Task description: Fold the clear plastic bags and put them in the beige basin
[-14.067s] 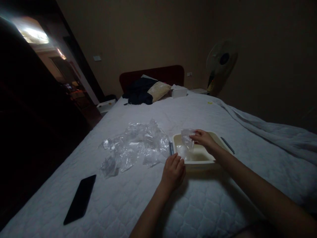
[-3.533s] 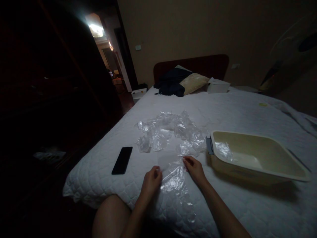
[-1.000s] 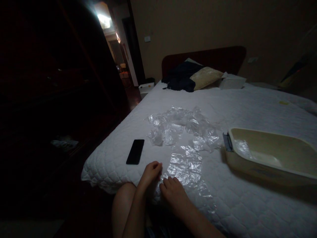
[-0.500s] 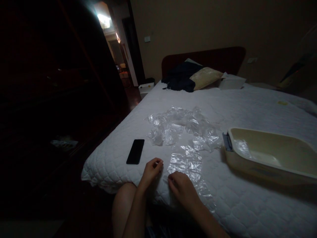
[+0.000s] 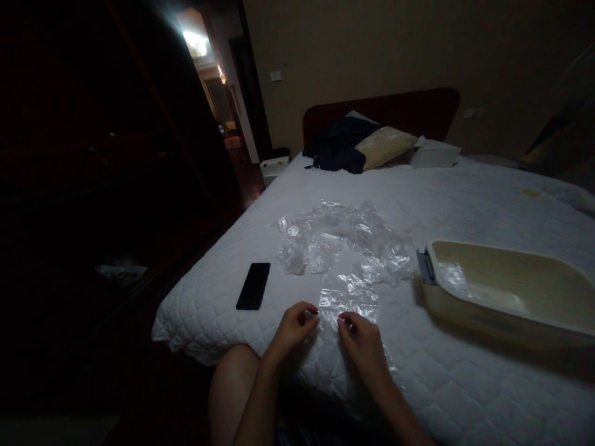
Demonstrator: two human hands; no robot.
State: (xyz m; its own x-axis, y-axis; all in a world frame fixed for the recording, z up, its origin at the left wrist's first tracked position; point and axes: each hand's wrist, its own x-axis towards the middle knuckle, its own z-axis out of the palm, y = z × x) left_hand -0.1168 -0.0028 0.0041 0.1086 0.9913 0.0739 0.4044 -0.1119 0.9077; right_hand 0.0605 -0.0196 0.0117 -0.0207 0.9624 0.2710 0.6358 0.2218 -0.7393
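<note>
Flattened on the bed in front of me is a clear plastic bag [image 5: 353, 298], crinkled and shiny. My left hand [image 5: 295, 327] is at its left edge, with thumb and forefinger curved and a small gap between the tips. Over the bag's near part, my right hand [image 5: 366, 342] has thumb and forefinger pinched together on the thin film. Exact contact is hard to see in the dim light. Just beyond lies a loose spread of crumpled clear plastic bags [image 5: 344, 232]. A black phone [image 5: 253, 286] rests to the left of my left hand.
At right on the white quilted bed [image 5: 223, 279] stands a cream plastic bin [image 5: 502, 319] with a grey latch and some clear plastic inside. Dark cloth [image 5: 339, 145], a beige pillow [image 5: 385, 147] and a white box [image 5: 437, 153] are by the headboard [image 5: 400, 105].
Both hands have moved forward and to the right, closer to the flat bag. The right hand now reaches over its near part. The phone, bin and crumpled bags stay where they were.
</note>
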